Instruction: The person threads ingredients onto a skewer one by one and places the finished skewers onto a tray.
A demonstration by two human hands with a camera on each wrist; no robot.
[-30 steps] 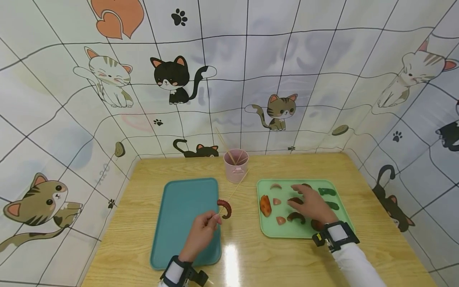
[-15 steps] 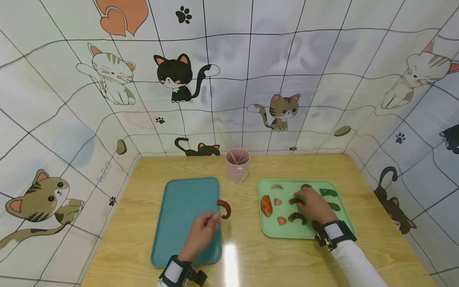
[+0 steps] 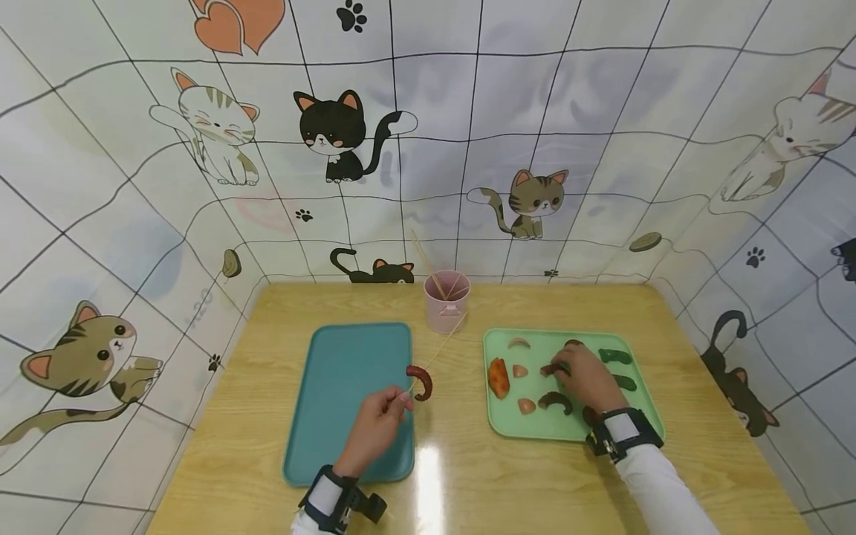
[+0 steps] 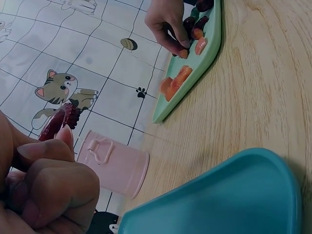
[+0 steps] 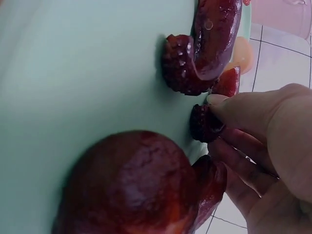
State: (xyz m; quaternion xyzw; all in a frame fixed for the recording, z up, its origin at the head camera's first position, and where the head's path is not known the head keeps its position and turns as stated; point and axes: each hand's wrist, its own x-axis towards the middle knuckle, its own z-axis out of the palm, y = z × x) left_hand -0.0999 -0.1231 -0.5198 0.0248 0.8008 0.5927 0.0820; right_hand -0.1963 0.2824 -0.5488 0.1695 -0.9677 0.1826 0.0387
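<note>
My left hand pinches a thin wooden skewer over the right edge of the blue tray. A dark red, curled octopus tentacle is threaded on that skewer just beyond the fingertips. Over the green tray, my right hand reaches down and pinches another octopus tentacle between thumb and fingers. A larger curled tentacle lies close beside the thumb in the right wrist view. Nearer that camera sits a rounded dark red piece.
The green tray also holds an orange-brown piece, small pink pieces and green pieces. At the back, between the trays, stands a pink bucket with skewers in it. A cat-patterned wall covering surrounds the table.
My right hand has lowered onto the green tray, and its spread fingers have closed on a tentacle. The left hand keeps its skewer in nearly the same spot.
</note>
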